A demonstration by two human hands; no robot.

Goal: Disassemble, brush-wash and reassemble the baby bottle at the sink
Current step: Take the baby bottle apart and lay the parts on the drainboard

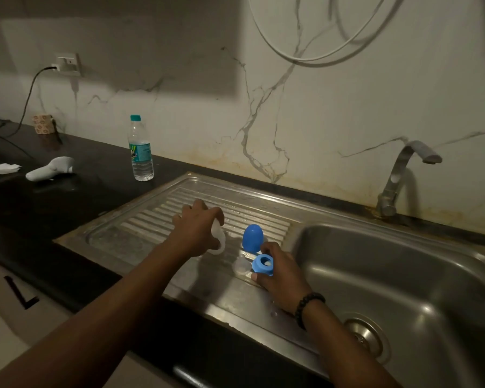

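Right hand [277, 278] pinches blue collar ring [263, 264] on drainboard [151, 233]. Clear nipple [242, 268] lies touching ring, just left of that hand. Left hand [198, 229] grips bottle body [217, 238], tilted, further left. Blue cap [252, 238] upright between hands. Nipple nearer right hand.

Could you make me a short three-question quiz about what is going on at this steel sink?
1. True or false: the blue dome-shaped plastic cap stands on the ribbed steel drainboard.
2. Which hand holds the blue plastic screw ring? A left hand B right hand
3. Fill in: the clear plastic water bottle has a ____ cap.

Key: 1 true; 2 B; 3 teal. The left hand grips the translucent white baby bottle body.
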